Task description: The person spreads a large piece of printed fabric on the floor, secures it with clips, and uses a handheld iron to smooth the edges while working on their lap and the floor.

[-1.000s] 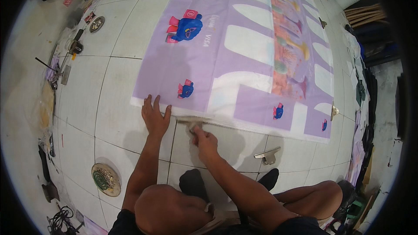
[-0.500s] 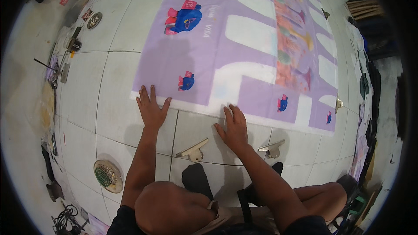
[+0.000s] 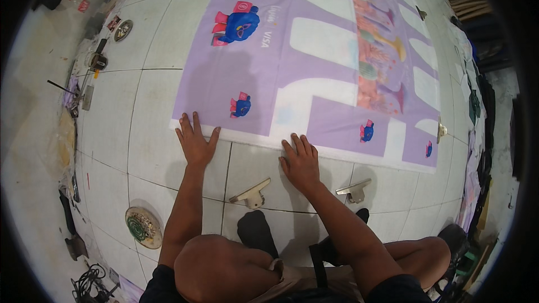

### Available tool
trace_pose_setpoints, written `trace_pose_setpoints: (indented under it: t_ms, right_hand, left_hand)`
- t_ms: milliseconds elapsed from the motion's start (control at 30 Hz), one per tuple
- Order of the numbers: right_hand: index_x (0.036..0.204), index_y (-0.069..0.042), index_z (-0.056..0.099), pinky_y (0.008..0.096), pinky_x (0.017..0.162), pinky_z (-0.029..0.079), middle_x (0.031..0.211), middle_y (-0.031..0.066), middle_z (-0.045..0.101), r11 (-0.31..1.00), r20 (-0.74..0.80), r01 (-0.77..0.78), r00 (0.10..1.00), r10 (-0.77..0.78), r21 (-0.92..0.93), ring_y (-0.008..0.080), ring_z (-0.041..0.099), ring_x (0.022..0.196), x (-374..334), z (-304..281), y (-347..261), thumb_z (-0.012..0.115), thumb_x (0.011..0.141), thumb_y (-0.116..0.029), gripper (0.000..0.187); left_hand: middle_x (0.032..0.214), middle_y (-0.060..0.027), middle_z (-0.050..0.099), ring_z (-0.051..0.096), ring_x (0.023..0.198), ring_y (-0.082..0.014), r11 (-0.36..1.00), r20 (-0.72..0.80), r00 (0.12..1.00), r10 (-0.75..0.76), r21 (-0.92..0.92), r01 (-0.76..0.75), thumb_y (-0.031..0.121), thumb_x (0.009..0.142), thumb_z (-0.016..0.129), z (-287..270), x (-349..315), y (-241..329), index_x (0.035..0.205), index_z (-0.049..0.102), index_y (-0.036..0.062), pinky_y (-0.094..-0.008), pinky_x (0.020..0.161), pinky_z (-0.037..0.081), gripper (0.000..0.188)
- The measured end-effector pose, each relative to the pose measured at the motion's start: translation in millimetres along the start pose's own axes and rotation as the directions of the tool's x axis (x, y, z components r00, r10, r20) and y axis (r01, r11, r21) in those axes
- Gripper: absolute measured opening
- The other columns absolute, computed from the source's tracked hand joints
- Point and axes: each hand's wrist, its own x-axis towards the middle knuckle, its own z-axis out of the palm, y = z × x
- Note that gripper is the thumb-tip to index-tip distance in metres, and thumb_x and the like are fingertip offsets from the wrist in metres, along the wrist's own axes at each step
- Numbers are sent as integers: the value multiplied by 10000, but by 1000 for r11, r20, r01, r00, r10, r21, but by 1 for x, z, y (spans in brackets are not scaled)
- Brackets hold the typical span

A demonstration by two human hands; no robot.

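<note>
At centre frame I note the left hand [image 3: 195, 142] and right hand [image 3: 302, 161], both flat and released (fingers spread), pressing the banner's [image 3: 314, 56] near edge on the tiled floor [image 3: 140, 129]; two scrapers [image 3: 251, 193] lie just below.

Left hand [image 3: 195, 141] and right hand [image 3: 301, 161] pressed flat, fingers spread.

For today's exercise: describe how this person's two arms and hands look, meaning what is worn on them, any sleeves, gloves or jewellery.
Both arms are bare from the upper arm down: no sleeve shows on either forearm. The left hand and right hand wear no gloves, and I can make out no rings, watch or wristband. Each hand has its fingers and thumb showing. Dark clothing shows at the lower edge, by the upper arms.
</note>
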Motion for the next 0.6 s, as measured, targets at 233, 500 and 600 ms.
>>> trace_pose_setpoints:
  t_ms: [233,500,600]
  right_hand:
    - [1327,-97,552,539,1069,339,1433,167,450,999,-21,10,1000,-10,-39,366,402,1343,-5,-2,-1,676,867,-255,502]
    - [960,-17,630,449,790,494,915,192,661,876,740,-446,649,174,185,377,638,875,-42,-51,-72,522,941,-575,569]
    - [981,-2,637,463,803,490,897,194,658,760,712,-589,656,251,276,385,635,872,-67,-23,-96,499,965,-548,563]
  left_hand:
    - [1567,-305,205,193,1465,-449,999,-21,1000,-10,-39,9,536,908,608,8,-4,-3,1520,292,4,-573,1183,126,871]
    - [1550,-322,230,218,1443,-478,999,-82,997,16,-40,-19,498,907,630,11,-7,-9,1512,302,-8,-603,1161,161,854]
    - [1543,-322,248,229,1439,-475,1000,-62,998,-2,-21,1,498,899,640,11,-6,-9,1504,315,-15,-601,1159,172,857]
